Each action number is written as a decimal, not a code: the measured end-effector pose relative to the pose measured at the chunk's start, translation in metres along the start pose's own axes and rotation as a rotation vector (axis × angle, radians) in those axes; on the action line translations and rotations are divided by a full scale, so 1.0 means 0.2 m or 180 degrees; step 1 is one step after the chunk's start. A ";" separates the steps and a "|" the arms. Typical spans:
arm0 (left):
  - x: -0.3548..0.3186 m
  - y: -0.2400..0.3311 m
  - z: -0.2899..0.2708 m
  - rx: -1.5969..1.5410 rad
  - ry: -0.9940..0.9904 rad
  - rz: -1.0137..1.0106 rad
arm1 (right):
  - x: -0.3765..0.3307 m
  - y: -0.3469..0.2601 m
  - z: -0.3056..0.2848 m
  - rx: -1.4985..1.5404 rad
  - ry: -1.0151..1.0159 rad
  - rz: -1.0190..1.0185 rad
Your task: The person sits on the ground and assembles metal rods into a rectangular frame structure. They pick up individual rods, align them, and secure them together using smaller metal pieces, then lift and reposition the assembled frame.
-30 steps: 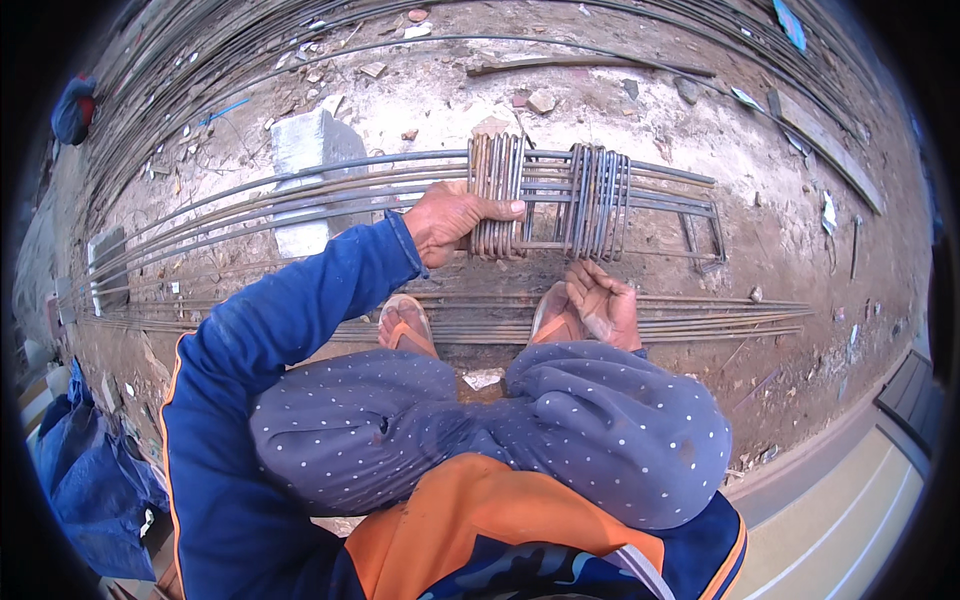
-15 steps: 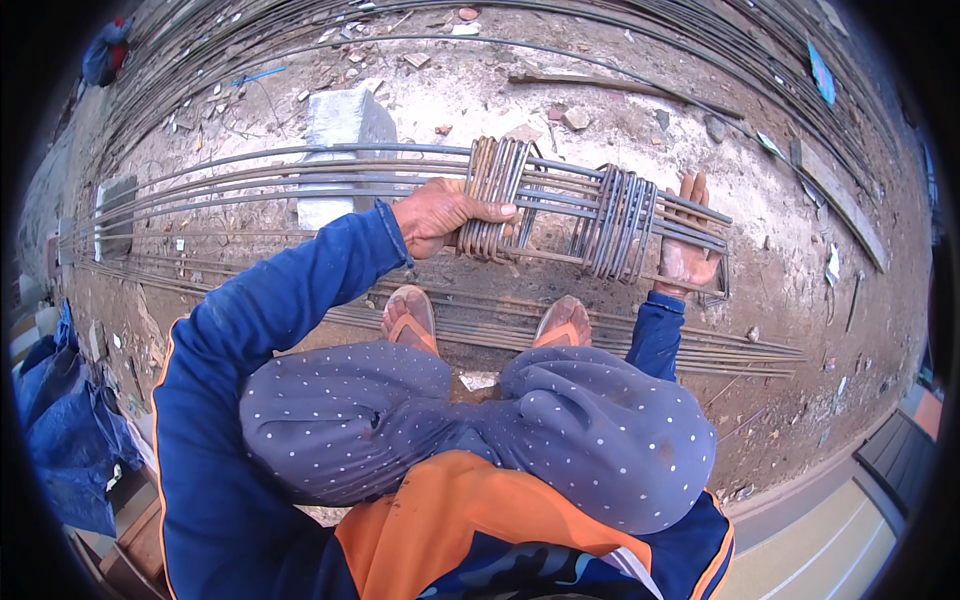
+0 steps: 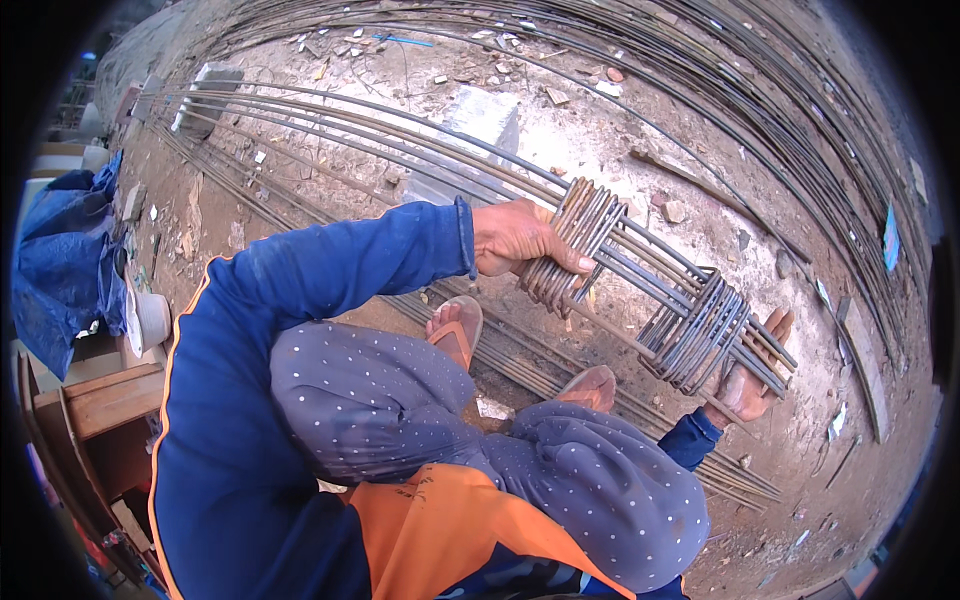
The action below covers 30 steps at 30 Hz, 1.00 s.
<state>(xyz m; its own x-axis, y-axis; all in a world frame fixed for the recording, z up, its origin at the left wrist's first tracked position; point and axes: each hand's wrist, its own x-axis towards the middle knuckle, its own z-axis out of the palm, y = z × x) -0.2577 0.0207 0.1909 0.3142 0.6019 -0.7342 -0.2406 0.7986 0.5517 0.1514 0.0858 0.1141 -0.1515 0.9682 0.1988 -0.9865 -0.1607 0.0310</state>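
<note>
I squat over a cage of long steel bars (image 3: 400, 150) lying on dirt ground. My left hand (image 3: 515, 240) grips a bunch of rusty rectangular stirrups (image 3: 570, 250) threaded on the bars. My right hand (image 3: 750, 375) reaches under the bars beside a second, greyer bunch of stirrups (image 3: 700, 335) and holds the bars from below. Both of my sandalled feet (image 3: 455, 325) rest on the ground just in front of the cage.
More long bars (image 3: 700, 60) curve across the far ground. A grey concrete block (image 3: 480, 120) lies under the cage. Blue cloth (image 3: 65, 250) and a white bowl (image 3: 150, 320) sit at the left, above wooden furniture (image 3: 100, 400). Rubble litters the dirt.
My right hand has gone from my foot out to the far end of the bars and now holds them. The view has swung left, so the cage runs diagonally.
</note>
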 end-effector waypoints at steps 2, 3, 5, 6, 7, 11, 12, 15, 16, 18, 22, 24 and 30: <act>-0.09 0.01 -0.06 -0.0111 0.0033 0.0052 | 0.00 0.03 0.00 0.0032 -0.0104 0.0107; -0.10 0.01 -0.10 -0.0154 -0.0007 0.0108 | 0.00 0.03 0.01 -0.0034 -0.0237 0.0174; -0.13 0.02 -0.20 -0.0253 0.0000 0.0167 | 0.00 0.00 -0.01 -0.0023 -0.0036 0.0039; -0.15 0.02 -0.25 -0.0338 0.0013 0.0195 | 0.00 0.01 -0.01 0.0017 -0.0020 0.0069; -0.17 0.01 -0.31 -0.0420 -0.0003 0.0220 | -0.01 0.01 -0.01 0.0033 -0.0005 0.0085; -0.24 0.01 -0.49 -0.0579 -0.0029 0.0368 | 0.00 -0.01 0.04 -0.0010 0.0138 0.0068; -0.27 0.02 -0.54 -0.0531 0.0018 0.0393 | -0.01 0.04 0.06 0.0262 0.0105 0.0071; -0.33 0.03 -0.64 -0.0497 0.0231 0.0340 | 0.02 0.01 0.03 0.0316 0.0136 0.0170; -0.39 0.04 -0.67 -0.0455 0.0392 0.0426 | 0.03 0.00 0.00 0.0367 0.0158 0.0196; -0.46 0.08 -0.73 -0.0474 0.0546 0.0559 | 0.05 -0.05 -0.02 0.0383 0.0156 0.0216; -0.57 0.06 -0.94 -0.0586 0.0675 0.0700 | 0.08 -0.06 -0.07 0.0421 0.0195 0.0290; -0.61 0.06 -1.03 -0.0526 0.0785 0.0768 | 0.07 -0.03 -0.09 0.0264 0.0256 0.0206; -0.66 0.05 -1.26 -0.0292 0.1200 0.0812 | 0.05 -0.05 -0.19 0.0222 0.0463 0.0041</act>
<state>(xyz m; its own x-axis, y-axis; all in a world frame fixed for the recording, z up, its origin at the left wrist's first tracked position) -0.5335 -0.0520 0.1944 -0.1172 0.7223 -0.6816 -0.3524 0.6114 0.7085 0.1571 0.1052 0.0781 -0.1765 0.9827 0.0559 -0.9785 -0.1813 0.0983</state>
